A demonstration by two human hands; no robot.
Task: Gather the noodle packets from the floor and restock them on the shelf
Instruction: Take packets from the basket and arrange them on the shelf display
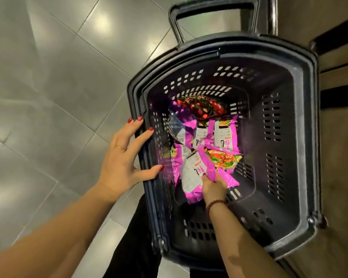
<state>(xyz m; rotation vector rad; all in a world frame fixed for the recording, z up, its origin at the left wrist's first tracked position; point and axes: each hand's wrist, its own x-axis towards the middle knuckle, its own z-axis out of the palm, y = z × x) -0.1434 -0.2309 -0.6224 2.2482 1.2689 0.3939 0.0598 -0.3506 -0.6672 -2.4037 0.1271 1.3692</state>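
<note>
Head view, looking straight down.

- Dark plastic basket (306,127) stands on the grey tiled floor (48,87), with its pull handle (215,7) at the far end and slotted walls.
- Noodle packets (225,135) are all inside the basket, in a loose overlapping pile on its bottom. Most are pink, some face down with the white label panel up. One red-and-dark packet (203,107) lies at the far end of the pile.
- Left hand (121,157) is wide, fingers straight and spread. Its fingertips lie on the basket's left rim and the thumb reaches over the rim edge. It holds nothing. There is a gold ring (122,147) on one finger.
- Right hand (213,187) is down inside the basket with its fingers curled, gripping the nearest pink packet (193,177) at that packet's right edge. The packet lies on the pile; I cannot tell whether it is lifted at all. There is a red bead bracelet (216,203) on the wrist.
- Dark trousers (133,247) show just below the basket's near-left corner.
- A brown wood-tone surface (340,157) with dark bars runs along the right edge, just beside the basket. I cannot tell whether it is the shelf.
- The frame is motion-blurred at the basket's edges, and the packet print is not readable.
</note>
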